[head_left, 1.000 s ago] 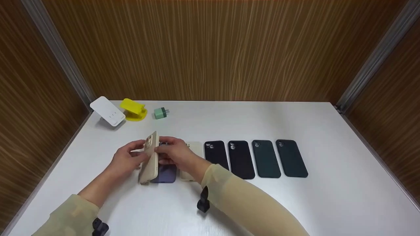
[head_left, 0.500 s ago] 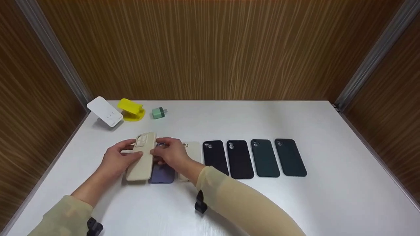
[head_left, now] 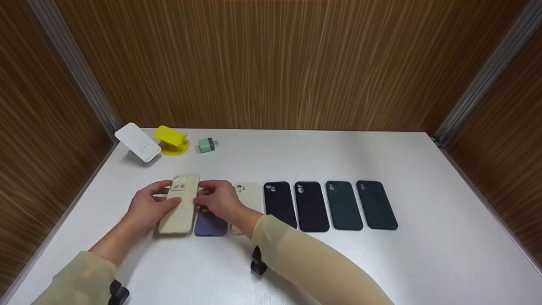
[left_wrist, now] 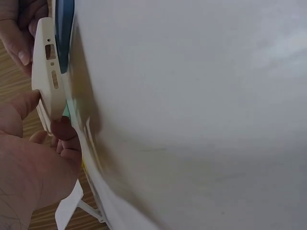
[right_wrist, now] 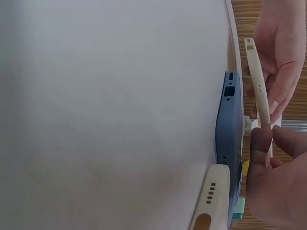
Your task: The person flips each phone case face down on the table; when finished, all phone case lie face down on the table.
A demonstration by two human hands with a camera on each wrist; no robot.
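A cream phone case (head_left: 180, 216) with a camera cutout faces back side up at the left end of a row of cases. My left hand (head_left: 146, 207) holds its left side, thumb on the back and fingers at the edge. At the upper right edge, my right hand (head_left: 224, 201) pinches it between thumb and fingers. In the left wrist view the case (left_wrist: 49, 86) is slightly raised, its shadow on the table. Just right of it lies a purple-blue phone case (head_left: 211, 225), its upper part hidden by my right hand. A second cream case (head_left: 252, 195) follows, partly covered by my right arm.
Farther right lie two black cases (head_left: 312, 207) and two dark green cases (head_left: 344, 205). At the back left stand a white phone stand (head_left: 137, 142) and a yellow stand (head_left: 171, 137), beside a green plug charger (head_left: 207, 145). Wood-grain panels wall the white table (head_left: 432, 250).
The cream case has tipped from nearly on edge to almost flat, moving left off the purple-blue case. Both hands have moved slightly left with it.
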